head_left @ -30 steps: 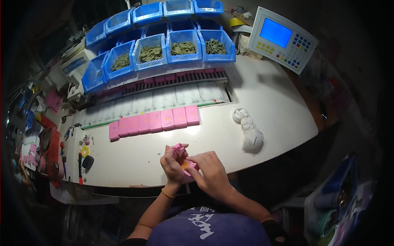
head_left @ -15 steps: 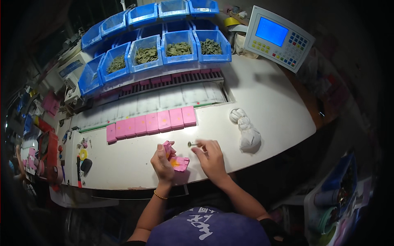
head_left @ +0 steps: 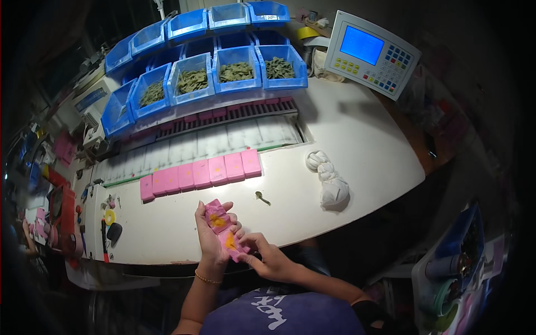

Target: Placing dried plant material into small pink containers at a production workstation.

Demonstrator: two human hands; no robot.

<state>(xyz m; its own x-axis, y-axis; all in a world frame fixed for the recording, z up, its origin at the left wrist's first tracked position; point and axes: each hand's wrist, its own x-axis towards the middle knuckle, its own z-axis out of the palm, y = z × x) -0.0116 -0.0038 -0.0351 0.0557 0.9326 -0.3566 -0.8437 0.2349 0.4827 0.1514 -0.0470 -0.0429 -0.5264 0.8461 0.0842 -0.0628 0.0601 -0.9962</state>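
My left hand (head_left: 207, 231) is closed around an opened pink paper packet (head_left: 216, 216) with yellow patches on it, held just over the table's front edge. The thumb and fingers of my right hand (head_left: 265, 258) pinch the lower corner of that same packet. Beyond my hands, on the white table, lies a small greenish thing with a round head and a thin stem (head_left: 262, 198); I cannot tell its kind. A row of several flat pink packets (head_left: 201, 174) lies farther back, side by side.
Blue bins (head_left: 235, 70) stand in tiers at the back, several holding dried green leaves. A keypad console with a blue screen (head_left: 371, 53) is at the far right. A knotted white cloth bundle (head_left: 329, 181) lies right of centre. A yellow tape ring (head_left: 110, 216) and a black mouse-like object (head_left: 114, 231) are at left.
My right hand has put the small stemmed thing on the table and moved down to grip the packet's corner. My left hand has drawn slightly left, the packet now turned more face up.
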